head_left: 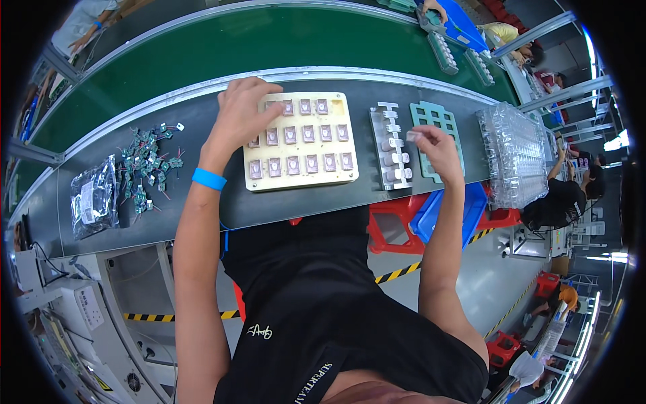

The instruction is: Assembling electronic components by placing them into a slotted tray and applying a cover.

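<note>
A cream tray (299, 186) lies in front of me, with rows of small pinkish clear plastic parts (290, 135) in its pockets. My left hand (243, 116) reaches over its far left corner, thumb and forefinger curled together at a pocket; whatever lies between the fingertips is hidden. The pocket at the far right corner holds no part. On the right, my right hand (439, 152) pinches a small clear plastic piece (414, 136) above the bench. That hand is between a grey metal rack (385, 145) with white round pieces and a green slotted tray (431, 114), partly covering the latter.
Green circuit boards with wires (145, 165) lie heaped at left beside a silvery bag (94, 198). Stacked clear blister trays (513, 155) stand at right. A green conveyor belt (222, 47) runs behind the bench. Below are a blue bin (474, 209) and red stools (393, 219).
</note>
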### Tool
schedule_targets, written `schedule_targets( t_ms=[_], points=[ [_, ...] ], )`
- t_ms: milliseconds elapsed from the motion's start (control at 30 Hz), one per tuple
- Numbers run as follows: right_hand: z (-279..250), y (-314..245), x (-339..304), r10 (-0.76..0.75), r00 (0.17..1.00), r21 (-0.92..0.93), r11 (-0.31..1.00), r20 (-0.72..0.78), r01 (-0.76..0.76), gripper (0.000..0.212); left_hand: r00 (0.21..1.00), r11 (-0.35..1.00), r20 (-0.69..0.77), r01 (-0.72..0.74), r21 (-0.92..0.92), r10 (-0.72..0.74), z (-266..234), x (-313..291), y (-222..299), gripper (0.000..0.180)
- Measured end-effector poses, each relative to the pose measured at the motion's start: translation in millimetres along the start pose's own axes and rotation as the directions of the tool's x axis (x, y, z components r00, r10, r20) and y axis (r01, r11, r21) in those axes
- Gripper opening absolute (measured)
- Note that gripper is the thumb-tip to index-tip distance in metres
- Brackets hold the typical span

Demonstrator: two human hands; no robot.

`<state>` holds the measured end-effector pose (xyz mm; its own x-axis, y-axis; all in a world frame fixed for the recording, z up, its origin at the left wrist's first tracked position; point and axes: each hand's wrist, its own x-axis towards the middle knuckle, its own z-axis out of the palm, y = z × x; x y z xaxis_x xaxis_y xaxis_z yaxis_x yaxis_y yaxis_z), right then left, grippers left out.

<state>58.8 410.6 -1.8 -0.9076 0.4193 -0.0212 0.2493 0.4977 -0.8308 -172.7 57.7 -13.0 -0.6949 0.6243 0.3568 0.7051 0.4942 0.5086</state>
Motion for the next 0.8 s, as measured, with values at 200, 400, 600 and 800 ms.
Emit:
schedule_targets(
  t_ms=[200, 400, 600, 800],
  points=[
    [29.2, -55.6, 20.3, -0.23, 0.965, -0.018, 0.973, -0.123, 0.23, 0.029, 0.944, 0.939, -0.267, 0.099, -0.329, -0.193, -2.4, -23.4, -17.4, 0.027],
    [88.8, -89.1, 60.9, -0.283, 0.957, -0.071, 0.955, 0.069, 0.288, 0.022, 0.917, 0.785, -0.249, 0.101, -0.612, -0.313, 24.8, -41.4, -28.8, 0.026],
    [109.7, -92.7, 77.8, -0.397, 0.893, -0.392, 0.802, 0.213, 0.45, 0.022, 0.916, 0.738, -0.256, 0.061, -0.672, -0.309, 29.7, -46.2, -34.1, 0.028],
    [124.4, -90.0, 77.2, -0.438, 0.897, -0.43, 0.799, 0.064, 0.421, 0.018, 0.91, 0.708, -0.23, 0.092, -0.7, -0.346, 33.1, -47.2, -38.7, 0.028]
  ],
)
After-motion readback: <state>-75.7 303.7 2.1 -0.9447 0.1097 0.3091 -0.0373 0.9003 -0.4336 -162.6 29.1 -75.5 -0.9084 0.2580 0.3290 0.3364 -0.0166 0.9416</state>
